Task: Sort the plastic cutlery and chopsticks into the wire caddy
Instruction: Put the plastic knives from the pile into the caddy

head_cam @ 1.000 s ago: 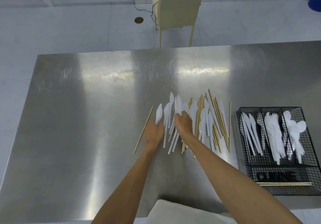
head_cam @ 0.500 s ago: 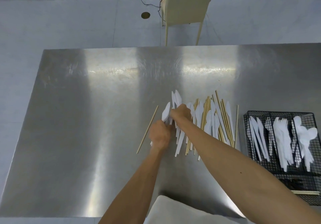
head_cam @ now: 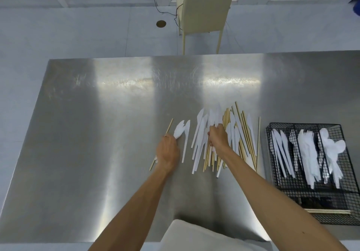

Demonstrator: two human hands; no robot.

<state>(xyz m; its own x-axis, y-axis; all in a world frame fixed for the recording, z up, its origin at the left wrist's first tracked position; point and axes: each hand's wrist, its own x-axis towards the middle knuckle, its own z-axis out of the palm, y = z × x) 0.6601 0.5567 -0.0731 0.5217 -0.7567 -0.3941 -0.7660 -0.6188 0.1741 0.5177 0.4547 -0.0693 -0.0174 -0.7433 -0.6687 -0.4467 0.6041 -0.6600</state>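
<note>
The table (head_cam: 97,134) lies bare left of the cutlery pile (head_cam: 224,137); a narrow strip separates the pile from the caddy (head_cam: 272,173) (already part-filled) at right.

No readable text, label, brand, number or sign can be made out. A dark plate at the near end of the wire caddy (head_cam: 313,198) may carry lettering, but it is blurred behind the mesh and cannot be read. No printing can be seen on the plastic cutlery or chopsticks.
</note>
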